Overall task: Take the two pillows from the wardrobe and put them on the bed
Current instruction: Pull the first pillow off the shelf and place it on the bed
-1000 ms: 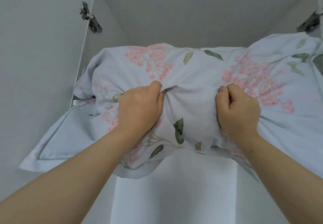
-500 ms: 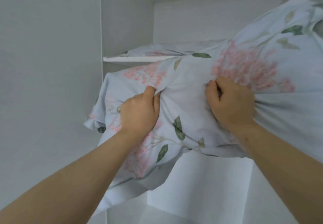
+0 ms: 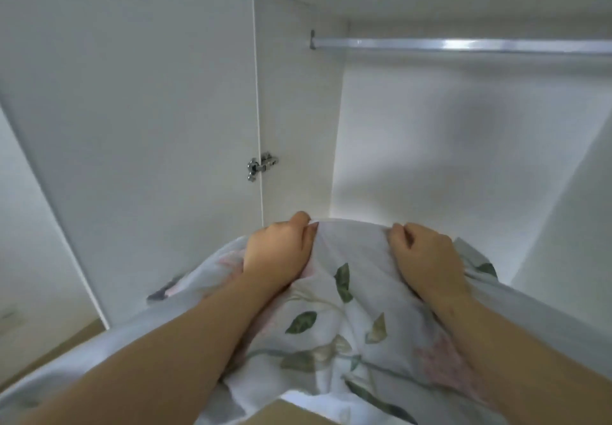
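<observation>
Fingers (image 3: 299, 226) of left hand (image 3: 276, 254) and right hand (image 3: 425, 257) curled tight, bunching pale blue floral pillow (image 3: 334, 335); held in front of open wardrobe (image 3: 298, 119), below hanging rail (image 3: 463, 45).

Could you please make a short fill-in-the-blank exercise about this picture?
1. Both hands grip a floral ____.
2. The left hand and the right hand are closed on its ____ edge.
3. A metal ____ spans the top of the wardrobe.
4. The door hangs on a metal ____.

Missing: pillow; upper; rail; hinge
</observation>
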The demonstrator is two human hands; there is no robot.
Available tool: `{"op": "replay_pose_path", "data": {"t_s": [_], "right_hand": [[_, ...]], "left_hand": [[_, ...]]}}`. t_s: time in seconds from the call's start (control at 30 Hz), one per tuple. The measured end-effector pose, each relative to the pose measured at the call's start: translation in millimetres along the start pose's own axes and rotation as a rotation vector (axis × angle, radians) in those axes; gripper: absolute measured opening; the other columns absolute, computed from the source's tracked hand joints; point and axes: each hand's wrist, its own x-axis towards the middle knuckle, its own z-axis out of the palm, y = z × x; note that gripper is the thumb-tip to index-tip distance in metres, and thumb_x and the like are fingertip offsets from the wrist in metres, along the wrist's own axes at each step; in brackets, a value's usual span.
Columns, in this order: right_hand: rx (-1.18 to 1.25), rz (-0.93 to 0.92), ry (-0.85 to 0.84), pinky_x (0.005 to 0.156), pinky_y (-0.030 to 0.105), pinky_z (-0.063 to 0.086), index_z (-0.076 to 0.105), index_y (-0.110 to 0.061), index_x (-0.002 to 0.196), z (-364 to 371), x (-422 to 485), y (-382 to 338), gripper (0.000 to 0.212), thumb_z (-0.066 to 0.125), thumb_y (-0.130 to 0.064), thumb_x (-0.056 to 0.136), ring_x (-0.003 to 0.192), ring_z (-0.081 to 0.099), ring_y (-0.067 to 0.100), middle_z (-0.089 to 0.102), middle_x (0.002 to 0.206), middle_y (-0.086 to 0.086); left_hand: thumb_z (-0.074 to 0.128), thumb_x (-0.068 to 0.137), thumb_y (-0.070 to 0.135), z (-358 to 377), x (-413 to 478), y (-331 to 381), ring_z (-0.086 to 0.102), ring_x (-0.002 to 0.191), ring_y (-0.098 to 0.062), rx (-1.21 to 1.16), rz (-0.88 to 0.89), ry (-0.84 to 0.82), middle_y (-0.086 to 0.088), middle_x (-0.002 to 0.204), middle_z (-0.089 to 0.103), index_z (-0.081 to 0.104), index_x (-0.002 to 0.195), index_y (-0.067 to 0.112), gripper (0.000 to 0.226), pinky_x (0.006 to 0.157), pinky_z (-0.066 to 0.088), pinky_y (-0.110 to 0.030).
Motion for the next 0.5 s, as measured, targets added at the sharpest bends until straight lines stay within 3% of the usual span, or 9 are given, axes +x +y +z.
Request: {"op": "replay_pose_path", "data": {"t_s": [0.17,0.3,0.5], "right_hand": [[-0.008,0.107,-0.234,0.056,0.032,0.031,0.038,-0.009,0.056,61.0,-60.1,12.4,0.045,0.036,-0.033,0.094,0.063,0.047,0.028,0.046,0.055,0.004],[-0.030,0.123,-0.371,0.050,0.030,0.026,0.032,-0.010,0.053,97.5,-102.5,10.4,0.043,0.036,-0.029,0.092,0.058,0.044,0.027,0.042,0.052,0.005],[-0.003,0.128,-0.549,0.058,0.031,0.032,0.029,-0.018,0.048,152.1,-149.3,-26.2,0.046,0.040,-0.030,0.091,0.062,0.045,0.028,0.036,0.051,0.002]], "left_hand": [[0.027,0.099,0.039,40.0,-66.4,-49.1,0.062,0.090,-0.037,-0.017,-0.084,-0.208,-0.017,0.097,0.068,0.051,0.101,0.013,0.035,0.069,0.042,-0.036],[0.025,0.100,0.038,54.4,-117.8,-82.8,0.062,0.090,-0.034,-0.003,-0.162,-0.338,-0.013,0.098,0.067,0.052,0.101,0.014,0.035,0.066,0.037,-0.032],[0.027,0.099,0.038,47.4,-174.8,-146.0,0.061,0.094,-0.033,0.020,-0.312,-0.421,-0.012,0.102,0.066,0.052,0.103,0.015,0.033,0.071,0.043,-0.034]]}}
